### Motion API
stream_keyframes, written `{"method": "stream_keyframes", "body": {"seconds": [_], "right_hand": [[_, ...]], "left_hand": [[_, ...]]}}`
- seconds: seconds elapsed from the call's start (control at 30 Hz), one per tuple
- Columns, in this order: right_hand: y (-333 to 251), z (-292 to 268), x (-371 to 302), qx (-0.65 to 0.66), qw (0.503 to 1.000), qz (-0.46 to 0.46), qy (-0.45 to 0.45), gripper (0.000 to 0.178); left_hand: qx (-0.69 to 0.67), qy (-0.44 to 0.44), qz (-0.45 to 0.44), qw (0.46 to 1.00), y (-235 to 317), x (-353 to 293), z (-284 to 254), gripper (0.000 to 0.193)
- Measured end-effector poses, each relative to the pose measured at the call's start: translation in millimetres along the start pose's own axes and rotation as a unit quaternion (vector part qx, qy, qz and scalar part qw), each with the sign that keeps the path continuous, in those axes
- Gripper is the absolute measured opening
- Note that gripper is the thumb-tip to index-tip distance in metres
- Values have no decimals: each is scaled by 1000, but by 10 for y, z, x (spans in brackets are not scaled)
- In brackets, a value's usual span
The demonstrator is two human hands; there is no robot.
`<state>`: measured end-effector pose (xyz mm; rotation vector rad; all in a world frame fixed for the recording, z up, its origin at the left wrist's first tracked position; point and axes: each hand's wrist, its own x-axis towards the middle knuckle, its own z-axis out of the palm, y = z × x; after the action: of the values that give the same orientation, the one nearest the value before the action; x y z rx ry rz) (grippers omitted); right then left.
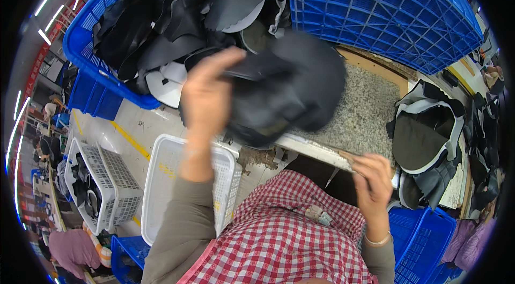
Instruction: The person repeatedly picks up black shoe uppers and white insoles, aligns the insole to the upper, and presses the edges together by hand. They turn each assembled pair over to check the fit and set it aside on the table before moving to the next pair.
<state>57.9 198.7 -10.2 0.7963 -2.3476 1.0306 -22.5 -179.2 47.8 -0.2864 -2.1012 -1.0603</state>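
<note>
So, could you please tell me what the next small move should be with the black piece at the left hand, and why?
I would probably bring the right hand over to steady the black piece: the piece and the left hand are motion-blurred, only the left hand appears to be at it, and the right hand is at the speckled worktop's edge.

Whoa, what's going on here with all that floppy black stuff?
A person in a checked apron has their left hand on a black piece. It's blurry, but the hand seems to be holding it. The right hand is at the table edge, fingers curled. More pieces fill the blue basket, and others are over on the right.
</note>
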Motion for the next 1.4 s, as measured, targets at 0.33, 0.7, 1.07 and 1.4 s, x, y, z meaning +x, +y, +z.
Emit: {"method": "stream_keyframes", "body": {"seconds": [0.33,0.7,1.07,1.4], "right_hand": [[727,-603,-492,-174,956,164,171,17],[1696,-1538,-29,-445,827,292,179,50],[1047,-366,118,-422,878,-213,81,9],[1203,722,-827,-305,951,-31,-36,16]], "left_hand": [[417,68,174,889,-1863,2748,-1280,58],[292,8,96,951,-2750,2394,-789,51],[-116,-220,112,962,452,585,1384,33],[281,-385,124,871,1194,-594,1431,34]]}}
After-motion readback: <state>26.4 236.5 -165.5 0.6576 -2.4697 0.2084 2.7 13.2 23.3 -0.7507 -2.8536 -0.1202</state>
